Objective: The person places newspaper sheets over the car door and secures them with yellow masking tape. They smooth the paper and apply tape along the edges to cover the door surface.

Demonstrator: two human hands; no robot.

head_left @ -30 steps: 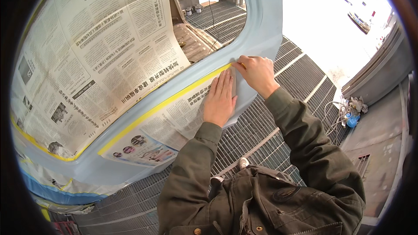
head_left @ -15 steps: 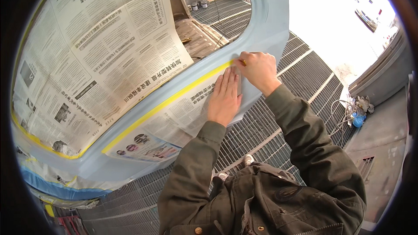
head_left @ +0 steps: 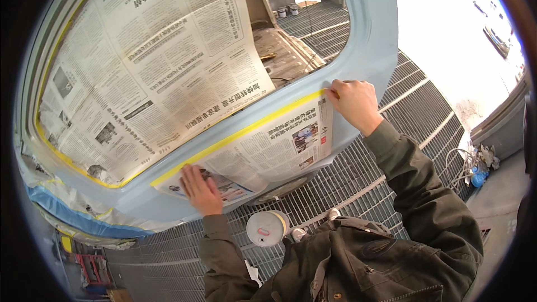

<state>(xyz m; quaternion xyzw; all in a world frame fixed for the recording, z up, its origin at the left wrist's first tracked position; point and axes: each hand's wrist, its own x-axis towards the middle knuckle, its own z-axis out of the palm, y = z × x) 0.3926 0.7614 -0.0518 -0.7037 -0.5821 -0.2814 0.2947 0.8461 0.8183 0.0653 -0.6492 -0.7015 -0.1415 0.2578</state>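
Observation:
A sheet of newspaper (head_left: pixel 268 142) hangs on a light blue car body panel (head_left: pixel 372 33), below the window opening. Along its top edge runs a strip of yellow masking tape (head_left: pixel 246 130). My left hand (head_left: pixel 202 191) lies with fingers stretched out on the lower left part of this sheet, just under the tape's left end. At the opposite end of the strip, my right hand (head_left: pixel 358 104) is closed, its fingertips pinching the tape's right end. A larger newspaper sheet (head_left: pixel 162 72), edged with yellow tape, covers much of the window opening.
A round white bucket (head_left: pixel 267 228) stands on the metal floor grating (head_left: pixel 417 89) near my feet. Blue and white masking film (head_left: pixel 72 208) wraps the panel's lower left. Tangled cable (head_left: pixel 461 165) and a blue crumpled bag (head_left: pixel 479 177) lie at the right. Cars stand outside.
My left hand has slid leftward and down along the newspaper, away from my right hand. The right hand stays at the tape's right end. The view has shifted, and the bucket now shows.

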